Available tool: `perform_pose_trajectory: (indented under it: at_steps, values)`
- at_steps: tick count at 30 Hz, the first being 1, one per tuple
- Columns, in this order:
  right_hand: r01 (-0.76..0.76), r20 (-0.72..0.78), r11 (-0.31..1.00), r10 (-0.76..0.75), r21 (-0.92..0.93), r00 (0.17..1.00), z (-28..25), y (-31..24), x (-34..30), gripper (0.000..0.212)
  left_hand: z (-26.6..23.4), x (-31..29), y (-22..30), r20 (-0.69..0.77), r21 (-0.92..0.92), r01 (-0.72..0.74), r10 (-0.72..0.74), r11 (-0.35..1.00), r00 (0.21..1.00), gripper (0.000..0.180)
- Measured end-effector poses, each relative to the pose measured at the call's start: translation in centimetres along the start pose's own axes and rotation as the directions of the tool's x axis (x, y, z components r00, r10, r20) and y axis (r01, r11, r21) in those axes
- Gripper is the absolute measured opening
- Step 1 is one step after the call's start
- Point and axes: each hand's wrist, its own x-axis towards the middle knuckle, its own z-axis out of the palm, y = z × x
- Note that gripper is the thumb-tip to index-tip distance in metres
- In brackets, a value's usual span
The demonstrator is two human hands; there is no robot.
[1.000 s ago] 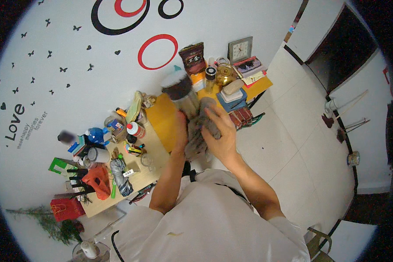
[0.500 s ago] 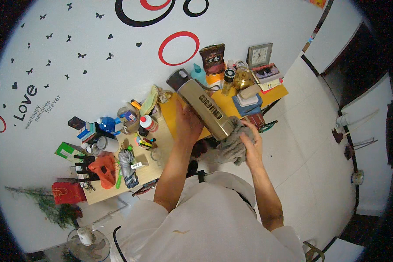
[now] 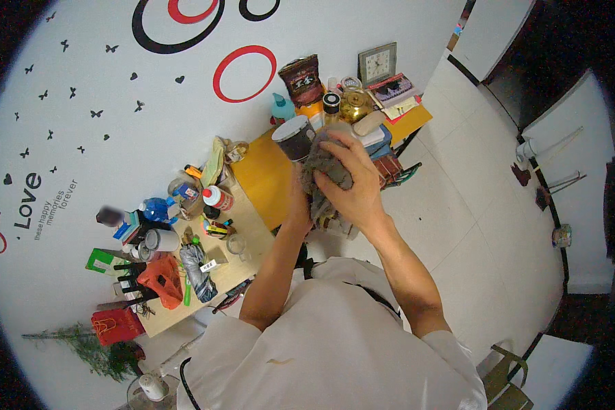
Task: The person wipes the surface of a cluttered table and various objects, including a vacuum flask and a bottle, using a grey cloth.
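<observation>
A flask (image 3: 295, 145) is held up in front of the body, off the table (image 3: 249, 225), and is seen against the front edge of the yellow part of the tabletop (image 3: 258, 179). It is tilted, with its dark, pale-topped lid pointed toward the wall. The flask is grasped from the left side by the left hand (image 3: 299, 201), although most of that hand's fingers are hidden behind the flask and a cloth. The grey, crumpled cloth (image 3: 320, 165) is gripped by the right hand (image 3: 353, 188), with the fingers spread over it, and is pressed against the flask just below the lid. Most of the flask's body is covered by the cloth.

At the right end of the table, a square clock (image 3: 377, 63) is stood near the back corner. Beyond the hands, an amber teapot (image 3: 354, 108) and a small bottle with a black lid (image 3: 331, 104) are set side by side. Along the back edge, a brown packet (image 3: 302, 82) is propped near a teal bottle (image 3: 282, 109).

On the pale part, a white bottle with a red cap (image 3: 219, 199) is placed near a clear cup (image 3: 236, 244). Near the front left corner, an orange bag (image 3: 160, 280) is laid beside a folded grey umbrella (image 3: 197, 271).
</observation>
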Motion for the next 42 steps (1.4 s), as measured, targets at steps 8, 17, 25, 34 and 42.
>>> perform_pose_trajectory:
  at_steps: [8, 17, 25, 34, 42]
  values:
    - [-0.216, 0.223, 0.976, 0.216, -0.024, 0.951, 1.6, 4.7, -8.4, 0.048, -2.8, 1.1, 4.9, -0.036, 0.133, -0.426, 0.434, 0.895, 0.9, 0.068]
    - [-0.491, 0.043, 0.815, 0.504, 0.306, 0.863, -3.8, 7.2, -6.9, 0.048, -2.5, 1.9, 8.1, 0.061, -0.119, -0.4, 0.409, 0.909, 0.91, 0.071]
    - [0.046, 0.153, 0.998, -0.054, 0.051, 0.987, -1.1, 0.1, -1.9, 0.054, -1.5, 2.7, 1.7, 0.063, 0.127, -0.239, 0.233, 0.963, 0.971, 0.061]
    - [-0.125, 0.037, 0.98, 0.121, 0.152, 0.992, 0.0, 3.8, -5.0, 0.048, 1.8, 0.2, 3.0, -0.143, 0.528, -0.13, 0.238, 0.839, 0.961, 0.047]
    - [-0.459, -0.055, 0.746, 0.549, 0.482, 0.834, -0.7, 4.3, -2.8, 0.038, -2.1, 1.0, -0.9, 0.05, 0.616, -0.149, 0.15, 0.773, 0.987, 0.055]
